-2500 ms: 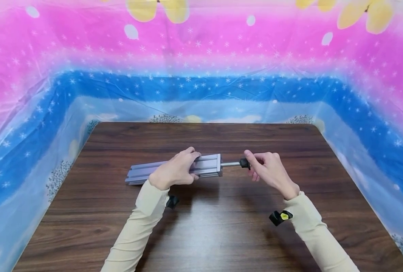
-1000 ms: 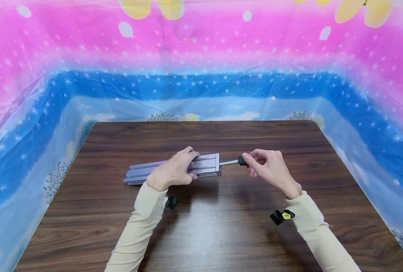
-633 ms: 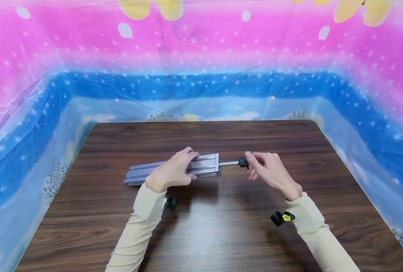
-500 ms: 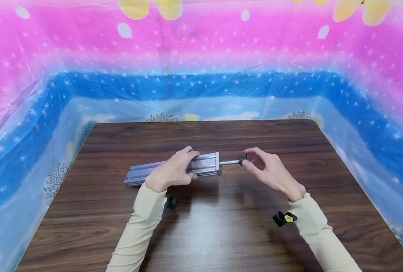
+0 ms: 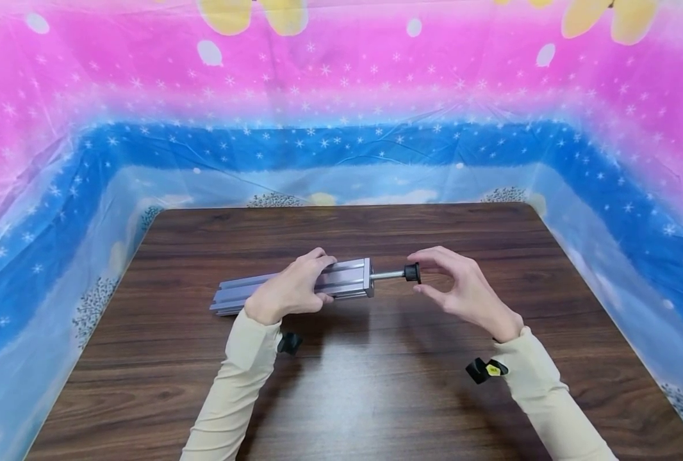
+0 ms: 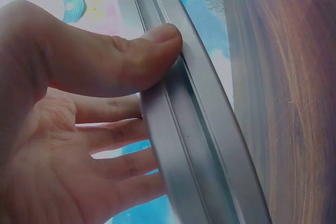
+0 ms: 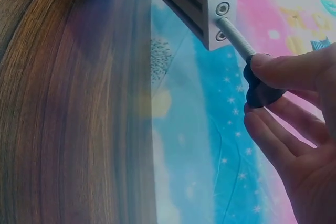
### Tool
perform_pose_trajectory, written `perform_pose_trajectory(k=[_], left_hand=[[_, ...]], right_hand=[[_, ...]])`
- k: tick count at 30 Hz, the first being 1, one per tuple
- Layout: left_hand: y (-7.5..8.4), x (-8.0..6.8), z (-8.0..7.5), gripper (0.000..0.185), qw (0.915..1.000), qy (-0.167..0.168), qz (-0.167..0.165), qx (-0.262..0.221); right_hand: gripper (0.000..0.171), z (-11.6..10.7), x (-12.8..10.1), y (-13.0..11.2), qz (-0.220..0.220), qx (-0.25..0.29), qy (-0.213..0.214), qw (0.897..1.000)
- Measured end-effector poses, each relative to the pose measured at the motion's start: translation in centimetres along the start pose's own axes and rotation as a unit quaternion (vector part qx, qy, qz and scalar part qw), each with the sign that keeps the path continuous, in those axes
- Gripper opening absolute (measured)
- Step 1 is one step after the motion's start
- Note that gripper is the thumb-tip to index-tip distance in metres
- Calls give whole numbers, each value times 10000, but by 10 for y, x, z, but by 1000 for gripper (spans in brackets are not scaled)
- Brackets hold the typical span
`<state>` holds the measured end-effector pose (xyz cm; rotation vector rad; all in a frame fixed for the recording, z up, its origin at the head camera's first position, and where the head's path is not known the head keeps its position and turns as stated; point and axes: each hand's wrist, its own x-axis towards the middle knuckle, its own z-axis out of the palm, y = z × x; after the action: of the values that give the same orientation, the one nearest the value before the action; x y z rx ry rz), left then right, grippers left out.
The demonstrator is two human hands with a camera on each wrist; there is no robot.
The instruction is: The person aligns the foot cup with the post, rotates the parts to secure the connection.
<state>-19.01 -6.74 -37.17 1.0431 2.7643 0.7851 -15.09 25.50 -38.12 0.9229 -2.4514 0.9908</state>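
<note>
A grey aluminium extrusion (image 5: 350, 280) lies across the middle of the wooden table (image 5: 341, 397). My left hand (image 5: 324, 280) grips it near its right end, thumb (image 6: 131, 61) pressed on its slotted side (image 6: 194, 135). A threaded rod (image 5: 389, 275) sticks out of the end plate (image 7: 220, 9) to the right. It ends in a black knob (image 5: 412, 273). My right hand (image 5: 425, 272) pinches that knob (image 7: 262, 95) between thumb and fingers (image 7: 273, 140), palm turned toward the extrusion.
Pink and blue star-printed plastic sheeting (image 5: 341, 147) walls the table in at the back and both sides. A black wrist camera mount (image 5: 485, 370) hangs under the right sleeve, another (image 5: 289, 342) under the left.
My right hand has turned at the knob and reset its fingers, which now spread wider round it. The extrusion and my left hand have stayed put.
</note>
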Motion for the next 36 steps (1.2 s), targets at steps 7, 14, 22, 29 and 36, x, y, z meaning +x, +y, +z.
perform_pose_trajectory(k=[7,14,22,29,36], left_hand=[[-1,0,0,54,10000,-19,-42,18],[-3,-6,-5,54,9997,36,-237,3],[1,3,-1,53,9999,32,-85,55],[3,5,2,55,9999,-69,-129,67],[5,8,4,53,10000,-26,-17,65]], right_hand=[[49,1,4,2,96,179,35,9998],[42,7,13,1,248,308,-80,9992],[35,1,8,4,847,418,-89,9955],[22,2,6,8,1351,431,-138,9898],[28,2,8,9,1719,428,-140,9841]])
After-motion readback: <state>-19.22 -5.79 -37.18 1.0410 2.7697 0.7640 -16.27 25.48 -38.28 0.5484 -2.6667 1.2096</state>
